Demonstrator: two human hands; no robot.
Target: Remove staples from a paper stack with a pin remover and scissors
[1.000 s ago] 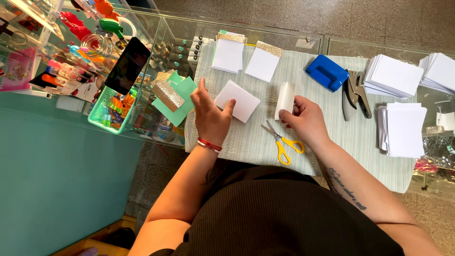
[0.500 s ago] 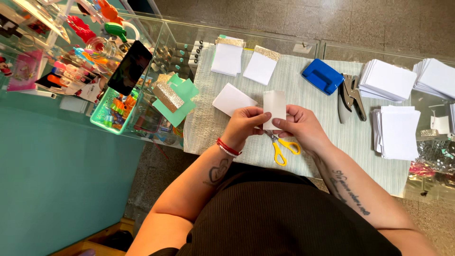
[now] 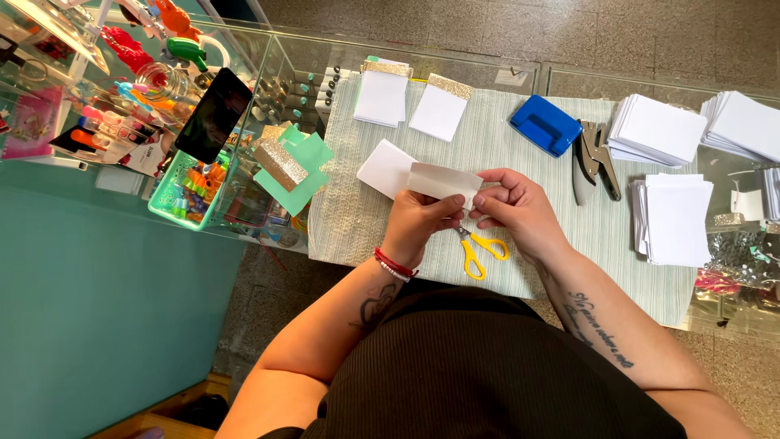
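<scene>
Both hands hold a folded white paper piece [image 3: 443, 180] above the striped cloth mat [image 3: 520, 154]. My left hand [image 3: 418, 223] pinches its lower edge from below. My right hand [image 3: 516, 207] grips its right end with the fingertips. Yellow-handled scissors [image 3: 479, 248] lie on the mat just under the hands. A flat white card [image 3: 384, 168] lies on the mat to the left of the held piece.
Two white pads with glitter tops [image 3: 410, 99] sit at the mat's far edge. A blue hole punch [image 3: 546, 124] and metal pliers [image 3: 593, 156] lie right of centre. Stacks of white paper [image 3: 674, 195] fill the right. A green basket [image 3: 188, 189], phone [image 3: 213, 114] and trinkets crowd the glass counter left.
My left hand moved from the flat card to the white piece; both hands now hold it turned sideways and drawn out longer above the scissors.
</scene>
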